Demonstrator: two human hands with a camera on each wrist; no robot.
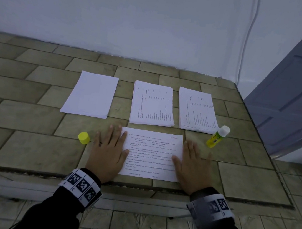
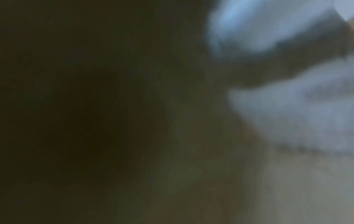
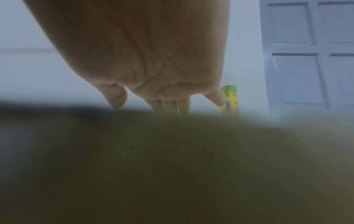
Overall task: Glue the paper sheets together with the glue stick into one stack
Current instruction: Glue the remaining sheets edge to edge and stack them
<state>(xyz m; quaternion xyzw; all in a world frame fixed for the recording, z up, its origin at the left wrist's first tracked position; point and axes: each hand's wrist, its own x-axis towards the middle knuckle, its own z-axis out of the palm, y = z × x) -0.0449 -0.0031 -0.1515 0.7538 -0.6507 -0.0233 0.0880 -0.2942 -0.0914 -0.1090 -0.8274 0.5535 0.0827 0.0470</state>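
A printed sheet (image 1: pixel 151 154) lies near the front edge of the tiled table (image 1: pixel 31 150). My left hand (image 1: pixel 108 147) lies flat with straight fingers, its thumb side resting on the sheet's left edge. My right hand (image 1: pixel 194 160) lies flat at the sheet's right edge, thumb on the paper; the right wrist view shows its palm (image 3: pixel 153 60) with straight fingers. The yellow glue stick (image 1: pixel 216 137) with its white tip up leans by the right pile, also behind my little finger as the glue stick (image 3: pixel 229 98). Its yellow cap (image 1: pixel 84 138) stands left of my left hand. The left wrist view is dark and blurred.
Three paper piles lie in a row farther back: a blank pile (image 1: pixel 90 94) at left, a printed pile (image 1: pixel 153 104) in the middle, a printed pile (image 1: pixel 196 110) at right. A white wall stands behind, a grey door (image 1: pixel 294 92) to the right beyond the table edge.
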